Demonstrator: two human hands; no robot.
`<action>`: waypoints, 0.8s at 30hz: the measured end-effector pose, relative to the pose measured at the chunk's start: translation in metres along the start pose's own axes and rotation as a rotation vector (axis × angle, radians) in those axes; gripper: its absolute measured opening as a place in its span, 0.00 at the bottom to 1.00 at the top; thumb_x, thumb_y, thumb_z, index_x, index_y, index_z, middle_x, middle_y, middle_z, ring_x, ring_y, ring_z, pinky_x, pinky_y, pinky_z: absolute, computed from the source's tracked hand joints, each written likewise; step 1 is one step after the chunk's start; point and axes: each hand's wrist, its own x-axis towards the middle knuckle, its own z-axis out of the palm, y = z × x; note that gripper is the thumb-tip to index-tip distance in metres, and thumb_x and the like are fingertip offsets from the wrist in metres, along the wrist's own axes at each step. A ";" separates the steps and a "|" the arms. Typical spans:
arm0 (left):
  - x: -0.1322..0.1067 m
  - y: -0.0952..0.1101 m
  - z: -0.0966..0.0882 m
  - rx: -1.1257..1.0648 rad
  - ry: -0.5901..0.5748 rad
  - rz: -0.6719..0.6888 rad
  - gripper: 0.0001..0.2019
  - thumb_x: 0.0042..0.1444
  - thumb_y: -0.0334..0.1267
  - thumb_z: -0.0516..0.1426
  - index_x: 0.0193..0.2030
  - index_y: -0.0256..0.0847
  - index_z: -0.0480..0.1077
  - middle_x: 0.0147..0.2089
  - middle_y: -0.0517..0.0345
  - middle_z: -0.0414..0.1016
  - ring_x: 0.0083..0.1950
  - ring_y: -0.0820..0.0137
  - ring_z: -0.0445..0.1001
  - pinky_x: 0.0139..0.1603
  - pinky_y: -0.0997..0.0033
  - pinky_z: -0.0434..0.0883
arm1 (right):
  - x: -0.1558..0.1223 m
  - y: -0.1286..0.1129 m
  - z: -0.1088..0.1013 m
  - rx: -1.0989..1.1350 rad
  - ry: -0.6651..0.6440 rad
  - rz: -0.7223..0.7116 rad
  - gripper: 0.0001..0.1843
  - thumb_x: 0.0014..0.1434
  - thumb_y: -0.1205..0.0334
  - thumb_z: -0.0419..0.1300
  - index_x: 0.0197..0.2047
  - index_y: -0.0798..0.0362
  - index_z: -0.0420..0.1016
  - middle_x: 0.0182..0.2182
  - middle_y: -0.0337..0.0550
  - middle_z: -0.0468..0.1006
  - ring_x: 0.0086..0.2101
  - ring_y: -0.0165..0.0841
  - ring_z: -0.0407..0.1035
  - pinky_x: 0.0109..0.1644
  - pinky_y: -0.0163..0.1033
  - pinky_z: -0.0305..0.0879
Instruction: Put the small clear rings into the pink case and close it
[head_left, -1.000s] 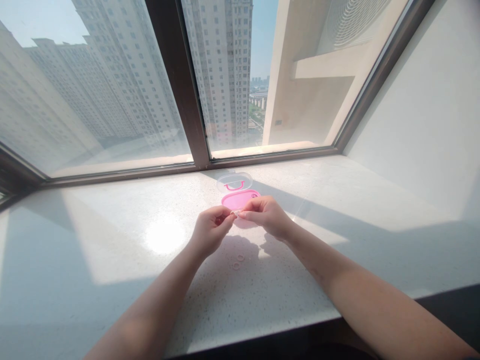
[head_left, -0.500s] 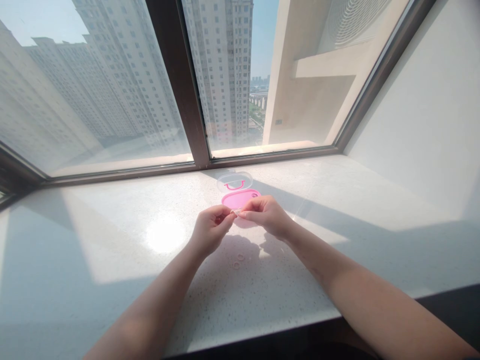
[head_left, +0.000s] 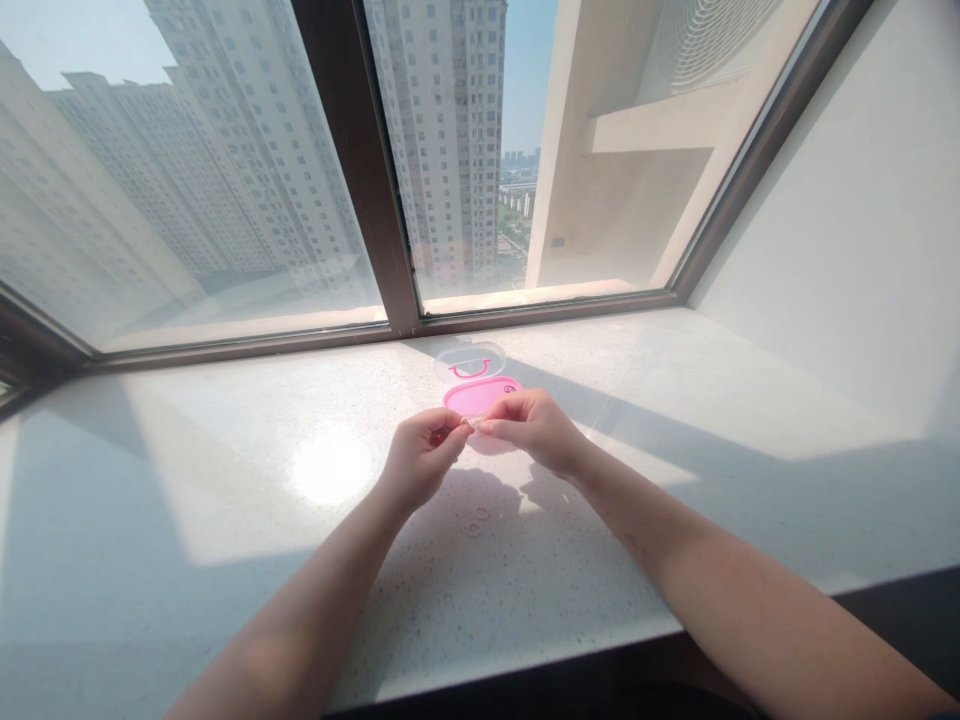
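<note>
My left hand and my right hand meet fingertip to fingertip over the sill. Between them is a small pale hair tie, pinched by thumb and forefinger on each side; the fingers partly cover it. Just behind and below the hands stands a pink oval box, open, its front partly hidden by my fingers. Its clear lid with a pink handle lies folded back toward the window. Closer to me, two more small pale hair ties lie on the sill in my hands' shadow.
The speckled white windowsill spreads out on both sides, with bright glare at left and shadow bands at right. A brown window frame bounds the back, and a white wall rises at right. The sill's front edge runs below my forearms.
Both hands keep almost the same place and pinch. The hair tie between the fingertips shows slightly more; the box, lid and loose ties stay put.
</note>
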 end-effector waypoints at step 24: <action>0.000 -0.001 0.000 0.000 0.044 0.000 0.09 0.56 0.38 0.57 0.29 0.36 0.72 0.22 0.60 0.69 0.24 0.74 0.67 0.25 0.75 0.65 | 0.000 -0.002 -0.002 -0.013 0.045 0.017 0.10 0.50 0.60 0.64 0.23 0.57 0.73 0.17 0.35 0.64 0.21 0.26 0.56 0.24 0.34 0.50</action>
